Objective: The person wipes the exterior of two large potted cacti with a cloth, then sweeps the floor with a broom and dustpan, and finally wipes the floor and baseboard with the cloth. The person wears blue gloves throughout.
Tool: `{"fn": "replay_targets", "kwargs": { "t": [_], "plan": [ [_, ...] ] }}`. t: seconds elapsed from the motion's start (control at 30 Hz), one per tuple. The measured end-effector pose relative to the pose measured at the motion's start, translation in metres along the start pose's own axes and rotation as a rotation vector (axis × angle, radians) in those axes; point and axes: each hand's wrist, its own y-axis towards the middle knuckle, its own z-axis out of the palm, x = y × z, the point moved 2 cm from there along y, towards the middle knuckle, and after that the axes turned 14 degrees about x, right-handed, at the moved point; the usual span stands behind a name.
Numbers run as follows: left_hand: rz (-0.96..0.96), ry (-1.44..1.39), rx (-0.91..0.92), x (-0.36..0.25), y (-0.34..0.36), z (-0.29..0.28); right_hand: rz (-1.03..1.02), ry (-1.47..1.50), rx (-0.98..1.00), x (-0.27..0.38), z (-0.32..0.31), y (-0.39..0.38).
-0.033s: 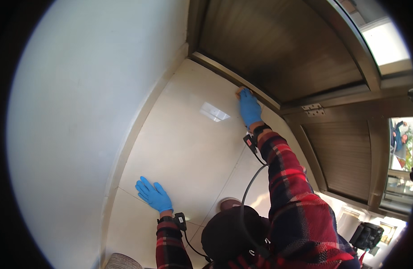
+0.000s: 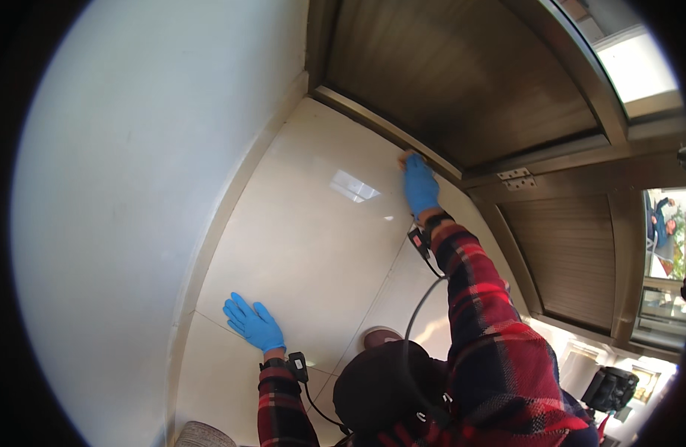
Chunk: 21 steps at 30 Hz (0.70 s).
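My right hand, in a blue glove, reaches out to the foot of the brown metal door panel. Its fingers press a small tan pad against the floor beside the bottom rail; most of the pad is hidden under the glove, so whether it is sponge or cloth is unclear. Also gloved in blue, my left hand lies flat on the glossy cream floor tile with its fingers stretched out, holding nothing. It rests near the skirting along the left wall.
A pale wall with a light skirting runs up the left. Another brown panel stands at the right, by a hinge. Cables hang from devices at both wrists. A shoe shows below. Outside the glass at far right is a person.
My right hand with the tan pad has shifted slightly right and nearer to me along the door's foot. My left hand stays in place.
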Motion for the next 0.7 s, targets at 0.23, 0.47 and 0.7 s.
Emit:
{"fn": "replay_targets", "kwargs": {
  "t": [0.23, 0.47, 0.7],
  "plan": [
    [0.034, -0.024, -0.050, 0.013, 0.165, -0.104, 0.517, 0.412, -0.023, 0.002, -0.081, -0.032],
    [-0.062, -0.017, -0.048, 0.030, 0.207, -0.144, 0.066, 0.741, -0.014, 0.118, -0.103, 0.056],
    [-0.023, -0.032, -0.120, 0.021, 0.169, -0.132, -0.195, 0.174, -0.204, 0.199, -0.090, 0.100]
  ]
}}
